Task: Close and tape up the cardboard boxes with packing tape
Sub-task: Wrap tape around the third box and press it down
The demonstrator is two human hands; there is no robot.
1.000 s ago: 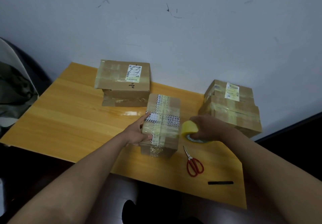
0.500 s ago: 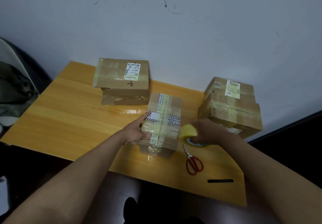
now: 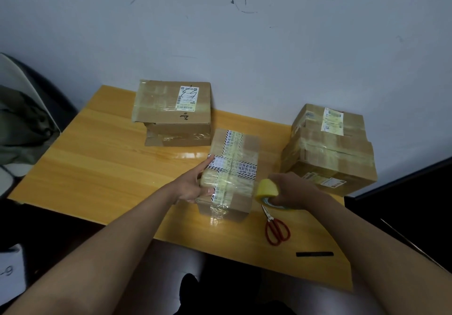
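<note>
Both hands are busy on the middle box [image 3: 232, 175], and the split of work makes sense. Left hand [image 3: 195, 187] is laid against the box's left side with the index finger stretched up along the top edge and the thumb pressing the near corner, so it's flat and bracing rather than wrapped round anything; my guess is it's there to stop the box sliding when tape gets pulled. Right hand [image 3: 291, 190] has its fingers curled round the yellow tape roll [image 3: 267, 188], held just off the box's right side, low down near the tabletop [image 3: 97, 167], which looks like the spot to run a strip across. I can't make out whether a tape end is stuck to the box yet. That box sits near the front edge, close in where it's easy to work on, and it's already crossed with printed and clear tape, so it's probably an extra pass. Red scissors [image 3: 276, 229] lie right beside the roll hand, handy for the cut, with a black pen [image 3: 314, 254] a bit nearer the edge. Another box [image 3: 173, 111] at the back left has a loose-looking lower flap, so it may still need doing. Two stacked boxes [image 3: 330, 148] on the right look wrapped and parked out of the way.
</note>
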